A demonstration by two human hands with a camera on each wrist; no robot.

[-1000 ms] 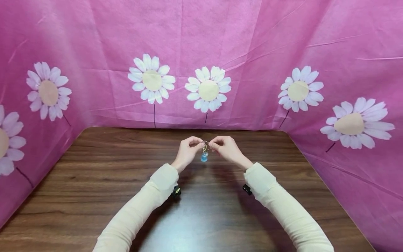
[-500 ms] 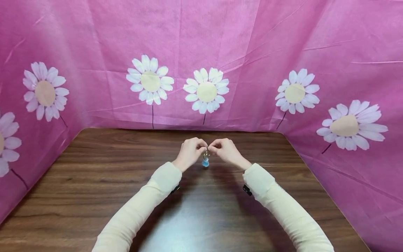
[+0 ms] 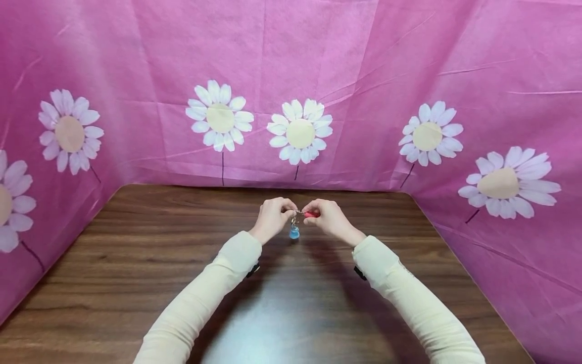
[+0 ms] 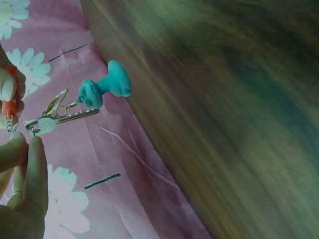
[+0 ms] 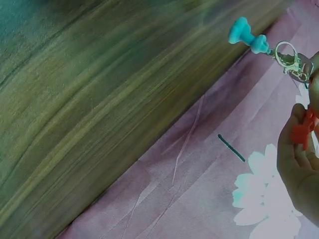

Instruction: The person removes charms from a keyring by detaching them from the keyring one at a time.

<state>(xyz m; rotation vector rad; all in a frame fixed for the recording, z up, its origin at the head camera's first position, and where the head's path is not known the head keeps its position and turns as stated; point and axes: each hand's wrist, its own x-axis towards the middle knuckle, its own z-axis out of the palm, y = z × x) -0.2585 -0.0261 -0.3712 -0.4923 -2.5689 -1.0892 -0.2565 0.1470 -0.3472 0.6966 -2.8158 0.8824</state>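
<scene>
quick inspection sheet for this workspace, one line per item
surface: dark wood-grain table, glare patch near the front edge
job's things: metal clasp with a blue charm hanging below; small red piece
clutter: nothing seen
grippers: left hand pinches the clasp; right hand pinches the red piece
cables: nothing seen
surroundings: pink daisy-print cloth behind and at both sides

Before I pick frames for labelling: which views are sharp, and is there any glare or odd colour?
Head view: sharp, with a pale sheen on the table between the sleeves. Left wrist view: table smeared, greenish cast, but the blue charm and metal clasp read clearly. Right wrist view: same cast, table streaked.
</scene>
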